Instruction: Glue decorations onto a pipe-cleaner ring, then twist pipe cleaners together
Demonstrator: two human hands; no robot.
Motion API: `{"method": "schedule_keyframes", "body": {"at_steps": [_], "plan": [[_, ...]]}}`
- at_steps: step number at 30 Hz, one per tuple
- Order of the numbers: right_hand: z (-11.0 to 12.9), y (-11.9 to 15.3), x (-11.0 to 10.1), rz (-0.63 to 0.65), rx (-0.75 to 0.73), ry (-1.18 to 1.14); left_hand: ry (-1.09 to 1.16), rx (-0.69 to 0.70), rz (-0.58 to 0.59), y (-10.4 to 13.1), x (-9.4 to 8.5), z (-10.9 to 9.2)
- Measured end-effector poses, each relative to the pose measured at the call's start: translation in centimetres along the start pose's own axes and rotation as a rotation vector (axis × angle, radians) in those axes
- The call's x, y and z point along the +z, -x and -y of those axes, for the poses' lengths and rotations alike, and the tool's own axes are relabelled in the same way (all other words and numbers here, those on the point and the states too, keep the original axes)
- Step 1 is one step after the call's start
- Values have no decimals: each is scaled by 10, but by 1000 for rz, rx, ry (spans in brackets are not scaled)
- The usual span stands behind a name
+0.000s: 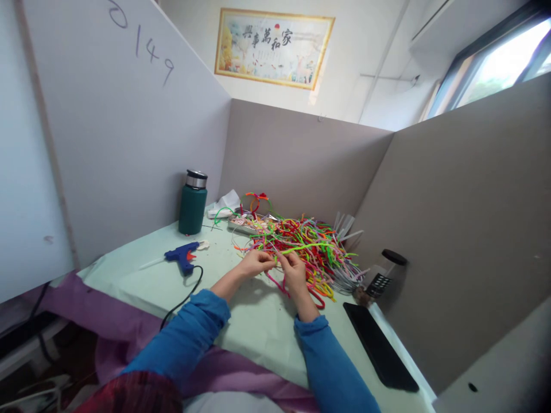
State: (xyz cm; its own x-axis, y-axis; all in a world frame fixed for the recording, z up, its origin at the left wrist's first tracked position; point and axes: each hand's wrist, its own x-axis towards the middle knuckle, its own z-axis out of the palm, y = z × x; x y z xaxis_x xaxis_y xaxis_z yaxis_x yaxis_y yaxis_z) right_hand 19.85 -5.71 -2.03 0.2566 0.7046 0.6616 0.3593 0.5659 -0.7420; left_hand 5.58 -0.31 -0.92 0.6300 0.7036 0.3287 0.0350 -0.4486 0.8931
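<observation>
Pale table point(258, 335): tangled heap of coloured fuzzy stems point(297, 229) toward the back. Dark-green bottle point(193, 207) stands left. Left hand point(257, 263) and right hand point(294, 272), near the heap's front edge, fingertips pinched nearly closed on one yellow-green stem point(309, 248), which extends rightward over the heap.

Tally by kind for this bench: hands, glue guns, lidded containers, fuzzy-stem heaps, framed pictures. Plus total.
Hands: 2 (left hand, right hand)
Glue guns: 1 (blue glue gun)
Lidded containers: 2 (green bottle, black-lidded clear container)
Fuzzy-stem heaps: 1 (multicoloured heap; strands too tangled to count)
Framed pictures: 1 (framed picture on the wall)
Total: 7
</observation>
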Motion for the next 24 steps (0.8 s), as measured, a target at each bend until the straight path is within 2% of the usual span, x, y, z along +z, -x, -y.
{"method": "schedule_keyframes", "body": {"at_steps": [7, 10, 13, 16, 20, 24], "plan": [[1, 2, 3, 4, -85, 82, -189, -23, -87, -1, 1, 4], [6, 5, 5, 35, -132, 115, -311, -22, -165, -3, 0, 8], [11, 6, 7, 61, -173, 127, -342, -35, -251, -6, -2, 11], [13, 6, 7, 46, -208, 118, -257, -34, -296, -9, -4, 12], [10, 5, 7, 39, -225, 82, -30, 5, -243, -10, -5, 11], [10, 5, 6, 52, -236, 75, 154, -14, -214, -7, -5, 5]]}}
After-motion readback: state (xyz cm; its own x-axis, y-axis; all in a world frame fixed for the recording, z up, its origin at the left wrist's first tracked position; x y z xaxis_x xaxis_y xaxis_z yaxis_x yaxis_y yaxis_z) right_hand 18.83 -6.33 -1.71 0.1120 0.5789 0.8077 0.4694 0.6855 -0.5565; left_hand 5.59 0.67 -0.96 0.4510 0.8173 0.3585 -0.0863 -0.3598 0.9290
